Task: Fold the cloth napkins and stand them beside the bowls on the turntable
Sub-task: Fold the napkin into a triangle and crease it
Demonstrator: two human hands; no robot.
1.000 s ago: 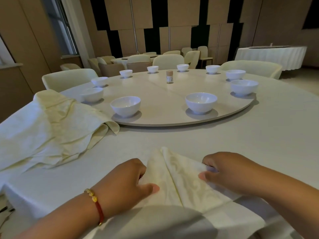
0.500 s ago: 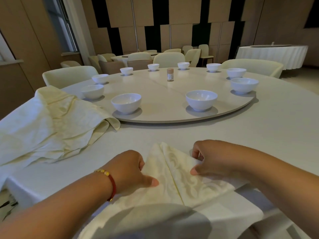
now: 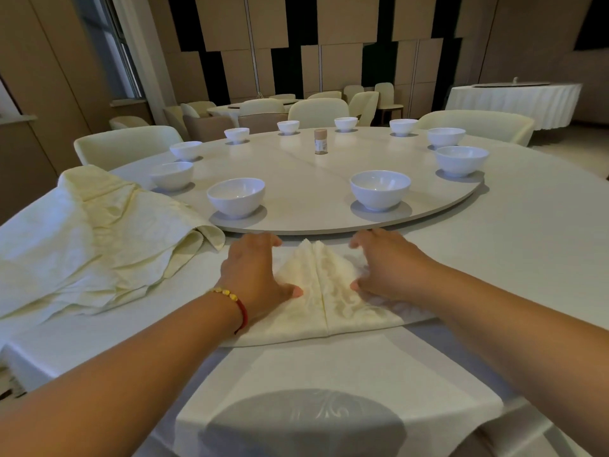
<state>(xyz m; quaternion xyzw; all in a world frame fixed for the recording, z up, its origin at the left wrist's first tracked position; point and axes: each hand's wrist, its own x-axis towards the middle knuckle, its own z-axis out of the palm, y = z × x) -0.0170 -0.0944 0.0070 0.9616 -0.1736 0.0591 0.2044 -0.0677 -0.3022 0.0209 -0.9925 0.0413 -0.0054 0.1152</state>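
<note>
A cream cloth napkin lies on the tablecloth, folded to a triangle with a centre seam, its point toward the turntable. My left hand rests on the napkin's left slope, fingers stretched forward and thumb on the cloth. My right hand mirrors it on the right slope, thumb pressing the fabric. Several white bowls ring the turntable; the two nearest are a left one and a right one. No napkin stands beside any bowl.
A heap of unfolded cream napkins covers the table's left side. A small brown-capped jar stands mid-turntable. Cream chairs surround the table, and a skirted table is at the back right.
Both hands have slid forward along the napkin's two slopes toward its point, and their fingers have straightened from a curled pinch. The napkin's flaps now meet at a centre seam.
</note>
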